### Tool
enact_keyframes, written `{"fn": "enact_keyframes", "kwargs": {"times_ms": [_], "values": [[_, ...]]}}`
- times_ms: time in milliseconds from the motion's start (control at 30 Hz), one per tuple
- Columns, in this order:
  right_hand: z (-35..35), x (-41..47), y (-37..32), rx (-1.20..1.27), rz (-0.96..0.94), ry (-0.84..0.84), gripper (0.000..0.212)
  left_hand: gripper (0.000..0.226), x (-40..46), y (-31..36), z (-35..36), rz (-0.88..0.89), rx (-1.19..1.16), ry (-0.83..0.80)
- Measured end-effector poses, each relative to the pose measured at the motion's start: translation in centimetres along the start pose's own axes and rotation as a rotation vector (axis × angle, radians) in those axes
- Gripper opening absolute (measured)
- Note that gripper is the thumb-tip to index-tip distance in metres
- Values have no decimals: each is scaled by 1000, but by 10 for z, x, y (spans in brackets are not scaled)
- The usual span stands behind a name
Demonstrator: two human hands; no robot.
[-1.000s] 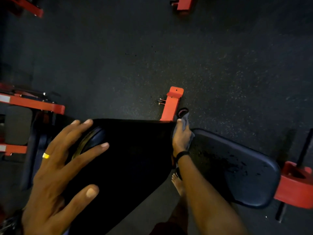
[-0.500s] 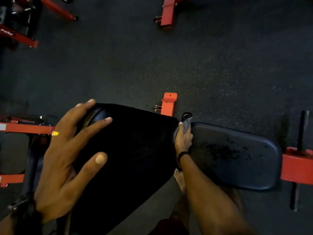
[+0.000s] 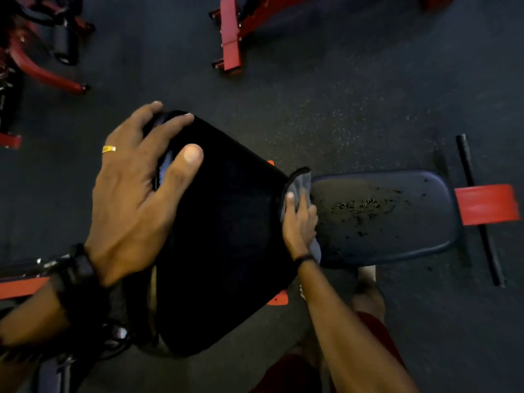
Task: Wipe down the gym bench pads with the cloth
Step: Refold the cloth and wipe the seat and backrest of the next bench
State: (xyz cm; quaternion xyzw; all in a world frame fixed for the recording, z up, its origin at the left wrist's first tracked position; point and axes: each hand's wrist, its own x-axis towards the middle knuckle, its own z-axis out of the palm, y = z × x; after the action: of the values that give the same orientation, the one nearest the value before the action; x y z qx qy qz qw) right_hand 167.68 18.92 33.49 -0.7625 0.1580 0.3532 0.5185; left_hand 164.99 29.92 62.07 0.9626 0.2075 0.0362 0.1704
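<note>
Two black bench pads show in the head view: a raised back pad (image 3: 224, 236) filling the near middle, and a flatter seat pad (image 3: 397, 222) stretching away to the right of it. Two hands are at work. The left hand (image 3: 136, 199) is spread over the far left end of the back pad, its fingers curled round the pad's edge and its thumb pressed on the top face; it wears one gold ring (image 3: 109, 149), and a dark band sits on the wrist. The right hand (image 3: 300, 219) lies at the gap where the two pads meet, fingers fairly straight and pressing one grey cloth (image 3: 301, 182) against the left end of the seat pad; cloth shows above the fingertips and again below the heel of the hand, and one thin black band circles that wrist. The seat pad carries a scatter of dark wet-looking specks (image 3: 365, 207) across its middle, too many and too small to count. A red frame piece (image 3: 486, 204) juts from the right end of the seat pad, crossed by one black bar (image 3: 479, 211). On the dark speckled floor (image 3: 354, 95), one red machine foot (image 3: 231, 35) stands at the far middle and another red machine (image 3: 42, 52) at the far left. One bare foot (image 3: 367, 282) rests on the floor just near the seat pad, above red shorts (image 3: 289, 373).
</note>
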Motion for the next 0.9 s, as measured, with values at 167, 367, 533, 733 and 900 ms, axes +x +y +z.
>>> {"fn": "enact_keyframes", "kwargs": {"times_ms": [167, 367, 533, 733, 900], "values": [[-22, -85, 57, 22, -99, -51, 72, 62, -2, -1, 0, 17, -9, 8], [-6, 17, -5, -64, 151, 0, 64, 63, -3, 0, 1, 16, -12, 19], [-20, -89, 25, -42, -110, -55, 76, 62, -2, -2, -2, 23, -21, 2], [-10, 24, 5, -23, 251, -5, 76, 55, 0, -3, 0, 18, -11, 9], [-13, -41, 0, -10, -210, 2, 78, 52, 1, -9, 1, 39, 23, -2]]}}
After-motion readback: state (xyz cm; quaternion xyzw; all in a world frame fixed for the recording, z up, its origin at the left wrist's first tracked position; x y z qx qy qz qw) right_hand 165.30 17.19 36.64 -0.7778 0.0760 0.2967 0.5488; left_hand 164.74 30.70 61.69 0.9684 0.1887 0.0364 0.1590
